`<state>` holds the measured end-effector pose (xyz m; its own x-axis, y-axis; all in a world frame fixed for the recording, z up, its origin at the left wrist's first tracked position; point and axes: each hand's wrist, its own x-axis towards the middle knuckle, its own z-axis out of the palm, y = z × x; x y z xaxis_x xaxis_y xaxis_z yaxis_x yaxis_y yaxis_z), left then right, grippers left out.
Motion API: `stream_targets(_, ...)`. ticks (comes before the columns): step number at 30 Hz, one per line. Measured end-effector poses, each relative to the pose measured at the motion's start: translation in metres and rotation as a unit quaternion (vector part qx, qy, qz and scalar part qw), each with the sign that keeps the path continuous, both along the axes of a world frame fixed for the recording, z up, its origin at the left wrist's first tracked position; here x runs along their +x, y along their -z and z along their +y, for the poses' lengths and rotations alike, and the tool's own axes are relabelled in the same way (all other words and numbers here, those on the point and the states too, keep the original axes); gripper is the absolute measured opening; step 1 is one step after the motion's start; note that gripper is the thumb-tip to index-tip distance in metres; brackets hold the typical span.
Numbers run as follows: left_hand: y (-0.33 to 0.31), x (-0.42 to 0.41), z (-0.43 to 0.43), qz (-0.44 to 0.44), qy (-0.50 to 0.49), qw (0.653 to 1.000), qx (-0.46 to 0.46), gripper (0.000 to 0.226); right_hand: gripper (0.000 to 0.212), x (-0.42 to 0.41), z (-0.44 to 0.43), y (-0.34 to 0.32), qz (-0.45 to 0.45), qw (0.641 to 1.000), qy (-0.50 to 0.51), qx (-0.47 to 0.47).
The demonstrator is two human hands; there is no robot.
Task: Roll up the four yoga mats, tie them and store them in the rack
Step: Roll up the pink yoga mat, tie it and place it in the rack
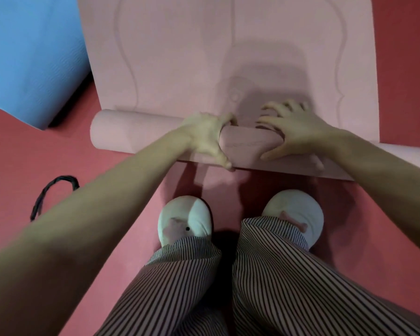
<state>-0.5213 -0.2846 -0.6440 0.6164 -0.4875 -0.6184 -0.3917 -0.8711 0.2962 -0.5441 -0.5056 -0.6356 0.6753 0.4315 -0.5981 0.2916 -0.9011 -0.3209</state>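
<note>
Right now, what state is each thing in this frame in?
Pink foam yoga mat: partly rolled; near end rolled up, the rest lying flat.
Blue foam yoga mat: unrolled, flat as far as it shows.
Black braided cord: lying loose, tied round nothing.
Left hand: grips the pink mat's rolled part.
Right hand: grips the same rolled part.

half-rolled mat (228,57) before the slippers (199,214), another mat (29,57) left

Cropped and occluded
Pink mat (228,57) ran off the top edge; left forearm (95,214) covered the black strap's (46,192) lower end.
</note>
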Motion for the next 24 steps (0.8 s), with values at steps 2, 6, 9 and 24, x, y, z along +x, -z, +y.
stream_targets(2,-0.005,0.012,-0.003,0.047,-0.01,0.999,0.0,0.095,0.104,-0.005,0.013,-0.002,-0.071,0.997,-0.03,-0.006)
stream_targets(6,-0.004,0.014,0.0,0.047,-0.003,0.999,-0.011,0.092,0.108,-0.028,0.038,0.016,-0.11,0.993,0.047,0.011)
stream_targets(9,0.001,0.002,0.007,-0.032,0.01,0.997,-0.063,0.097,0.101,-0.027,0.036,0.018,-0.12,0.991,0.054,0.017)
stream_targets(24,0.004,0.01,0.009,-0.134,-0.017,0.991,-0.016,0.11,0.086,0.029,0.025,0.01,0.049,0.979,0.149,0.131)
